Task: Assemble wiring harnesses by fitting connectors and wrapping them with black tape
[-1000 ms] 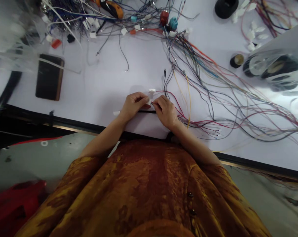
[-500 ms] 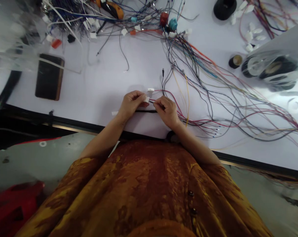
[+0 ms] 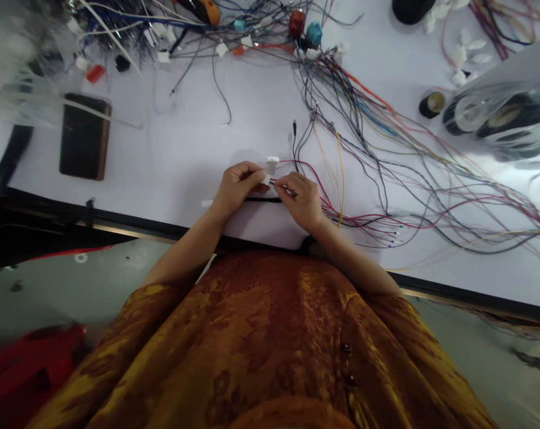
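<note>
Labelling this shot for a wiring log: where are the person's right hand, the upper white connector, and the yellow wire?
right hand (image 3: 299,199): head view, back of the hand
upper white connector (image 3: 273,159): head view, connector body
yellow wire (image 3: 343,179): head view, middle of its run

The left hand (image 3: 238,189) pinches a small white plastic connector (image 3: 265,179) between thumb and fingers, while the right hand (image 3: 299,201) grips thin red wires (image 3: 308,179) just beside it. A second white connector (image 3: 273,159) sits just beyond. Loose multicoloured wires (image 3: 413,196) spread rightward across the white tabletop (image 3: 171,149), and a dark rectangular case (image 3: 84,137) lies to the left.
</note>
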Demonstrator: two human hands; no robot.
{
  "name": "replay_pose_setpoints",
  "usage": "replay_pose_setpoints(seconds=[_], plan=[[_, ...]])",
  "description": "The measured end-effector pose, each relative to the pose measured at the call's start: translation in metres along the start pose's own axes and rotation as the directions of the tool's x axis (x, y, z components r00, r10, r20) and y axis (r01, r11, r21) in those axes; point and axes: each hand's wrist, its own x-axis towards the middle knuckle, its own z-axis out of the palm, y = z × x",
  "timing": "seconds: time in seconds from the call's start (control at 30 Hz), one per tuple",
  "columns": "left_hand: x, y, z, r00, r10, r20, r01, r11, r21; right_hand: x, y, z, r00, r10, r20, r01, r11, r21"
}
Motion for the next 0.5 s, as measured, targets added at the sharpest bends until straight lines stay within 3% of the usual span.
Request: replay_pose_setpoints(seconds=[0.23, 0.5], plan=[[-0.001, 0.001, 0.002, 1.0, 0.0, 0.007, -0.001, 1.0, 0.019, 0.0, -0.008, -0.002, 0.996, 0.031, 0.083, -0.02, 0.991, -0.133], [-0.003, 0.004, 0.008, 0.999, 0.035, -0.029, -0.034, 0.999, 0.043, 0.006, -0.001, 0.009, 0.995, 0.098, -0.019, -0.096, 0.992, 0.077]])
